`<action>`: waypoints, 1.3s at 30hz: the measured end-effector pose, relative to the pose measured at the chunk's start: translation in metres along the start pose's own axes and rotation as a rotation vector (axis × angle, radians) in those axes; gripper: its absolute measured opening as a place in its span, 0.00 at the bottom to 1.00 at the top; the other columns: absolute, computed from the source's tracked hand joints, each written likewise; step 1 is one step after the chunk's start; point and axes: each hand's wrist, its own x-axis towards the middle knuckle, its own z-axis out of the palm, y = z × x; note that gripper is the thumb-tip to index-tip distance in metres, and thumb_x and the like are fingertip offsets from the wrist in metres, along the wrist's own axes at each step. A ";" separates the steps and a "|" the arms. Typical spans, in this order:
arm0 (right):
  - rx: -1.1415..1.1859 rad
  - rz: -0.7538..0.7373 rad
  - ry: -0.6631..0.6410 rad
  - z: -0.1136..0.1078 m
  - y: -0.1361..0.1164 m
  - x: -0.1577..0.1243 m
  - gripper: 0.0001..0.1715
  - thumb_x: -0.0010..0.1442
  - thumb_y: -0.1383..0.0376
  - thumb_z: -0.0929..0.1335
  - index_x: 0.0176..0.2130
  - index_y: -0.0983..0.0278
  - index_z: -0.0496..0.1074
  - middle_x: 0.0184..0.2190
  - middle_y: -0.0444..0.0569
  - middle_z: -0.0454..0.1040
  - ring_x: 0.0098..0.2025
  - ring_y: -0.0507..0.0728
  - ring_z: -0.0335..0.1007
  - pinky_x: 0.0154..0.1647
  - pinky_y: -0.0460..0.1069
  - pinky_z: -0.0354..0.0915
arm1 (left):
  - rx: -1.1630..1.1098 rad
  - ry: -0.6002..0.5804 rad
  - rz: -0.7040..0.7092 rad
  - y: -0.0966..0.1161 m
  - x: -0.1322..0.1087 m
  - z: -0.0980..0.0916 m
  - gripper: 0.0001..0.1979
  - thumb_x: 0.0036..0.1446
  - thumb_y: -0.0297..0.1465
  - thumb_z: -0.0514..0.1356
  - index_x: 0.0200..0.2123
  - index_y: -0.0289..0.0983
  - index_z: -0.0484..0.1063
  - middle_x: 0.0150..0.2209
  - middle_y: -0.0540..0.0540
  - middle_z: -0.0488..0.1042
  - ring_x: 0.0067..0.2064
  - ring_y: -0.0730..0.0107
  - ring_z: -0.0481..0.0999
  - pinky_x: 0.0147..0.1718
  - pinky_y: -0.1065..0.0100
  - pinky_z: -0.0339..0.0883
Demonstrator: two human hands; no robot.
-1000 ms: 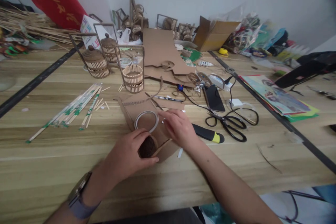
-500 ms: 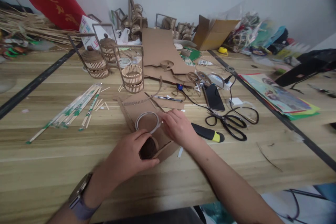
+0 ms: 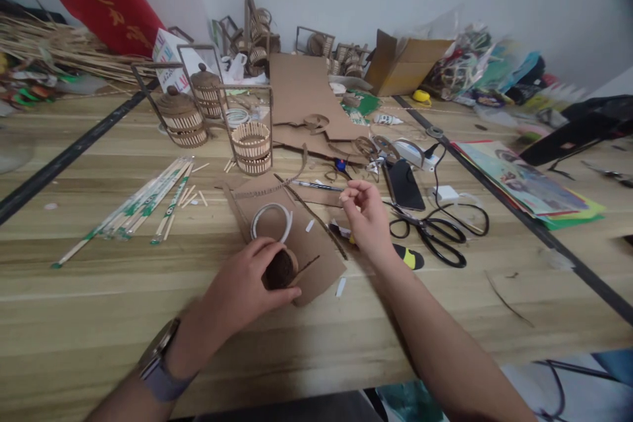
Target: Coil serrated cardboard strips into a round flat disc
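Note:
My left hand (image 3: 247, 287) is closed round a small dark brown cardboard roll (image 3: 279, 269) that rests on a flat piece of cardboard (image 3: 316, 257). A white tape ring (image 3: 271, 222) lies on the same cardboard just beyond the roll. My right hand (image 3: 364, 216) is lifted above the table to the right of the ring, thumb and forefinger pinched together on something too small to make out. A black and yellow utility knife (image 3: 408, 257) lies partly under that hand.
Black scissors (image 3: 435, 234), a phone (image 3: 404, 184) and a cable lie right of my hands. Chopsticks in paper sleeves (image 3: 143, 201) lie to the left. A stick basket (image 3: 251, 147), lidded baskets (image 3: 180, 117), cardboard sheets (image 3: 301, 99) and an open box (image 3: 405, 62) stand behind.
My right hand has lifted off the tape ring and moved up and to the right, fingers pinched. The ring and cardboard are now uncovered. My left hand has stayed on the roll.

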 end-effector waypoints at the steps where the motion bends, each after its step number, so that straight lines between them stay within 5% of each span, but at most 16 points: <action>1: 0.103 0.051 -0.023 0.000 -0.002 0.000 0.12 0.60 0.62 0.66 0.44 0.59 0.63 0.34 0.47 0.72 0.35 0.56 0.69 0.39 0.52 0.67 | 0.002 0.014 0.002 -0.001 0.001 0.000 0.27 0.48 0.41 0.71 0.50 0.37 0.72 0.56 0.35 0.73 0.56 0.46 0.75 0.55 0.51 0.71; 5: 0.432 0.216 -0.289 0.011 -0.019 -0.015 0.14 0.57 0.60 0.69 0.43 0.59 0.65 0.34 0.47 0.74 0.34 0.56 0.71 0.39 0.52 0.69 | -0.003 0.107 0.050 -0.005 0.002 0.001 0.27 0.50 0.39 0.70 0.52 0.38 0.70 0.59 0.35 0.68 0.59 0.46 0.71 0.56 0.50 0.69; 8: 0.494 0.201 -0.396 0.014 -0.034 -0.027 0.20 0.62 0.55 0.67 0.51 0.59 0.64 0.44 0.55 0.75 0.42 0.60 0.74 0.44 0.56 0.70 | -0.017 0.144 0.050 -0.005 0.003 0.001 0.26 0.52 0.37 0.68 0.53 0.39 0.68 0.54 0.38 0.73 0.54 0.50 0.75 0.53 0.52 0.72; 13: 0.632 0.047 -0.426 0.008 -0.045 -0.033 0.40 0.52 0.51 0.77 0.59 0.50 0.62 0.52 0.51 0.73 0.45 0.58 0.71 0.49 0.56 0.68 | -0.038 0.189 0.031 -0.006 0.004 0.002 0.26 0.50 0.33 0.70 0.51 0.37 0.68 0.48 0.40 0.76 0.49 0.53 0.78 0.48 0.54 0.74; 20: 0.737 0.086 -0.460 0.011 -0.052 -0.037 0.34 0.55 0.68 0.77 0.56 0.48 0.65 0.47 0.45 0.73 0.38 0.53 0.72 0.41 0.51 0.70 | -0.098 0.134 0.078 -0.007 0.001 0.002 0.28 0.50 0.34 0.72 0.52 0.35 0.68 0.50 0.38 0.75 0.51 0.51 0.77 0.49 0.52 0.74; 28: 0.732 0.174 -0.451 0.017 -0.046 -0.040 0.33 0.55 0.70 0.76 0.55 0.49 0.66 0.51 0.45 0.68 0.38 0.50 0.73 0.40 0.48 0.71 | -0.128 0.079 0.271 -0.006 0.001 0.001 0.34 0.52 0.33 0.71 0.59 0.37 0.63 0.56 0.37 0.73 0.56 0.51 0.75 0.54 0.51 0.71; 35: 0.718 0.172 -0.430 0.023 -0.044 -0.045 0.31 0.54 0.69 0.76 0.53 0.51 0.67 0.52 0.46 0.68 0.39 0.51 0.73 0.40 0.48 0.70 | -0.253 0.191 0.225 -0.013 -0.006 0.015 0.40 0.47 0.31 0.75 0.59 0.42 0.58 0.53 0.40 0.75 0.50 0.55 0.79 0.48 0.53 0.76; 39: 0.739 0.177 -0.452 0.023 -0.044 -0.043 0.33 0.52 0.69 0.77 0.53 0.51 0.67 0.52 0.46 0.69 0.39 0.51 0.72 0.38 0.48 0.71 | -0.203 0.205 0.375 -0.014 -0.006 0.014 0.33 0.54 0.31 0.71 0.58 0.42 0.59 0.55 0.40 0.73 0.54 0.55 0.77 0.51 0.54 0.74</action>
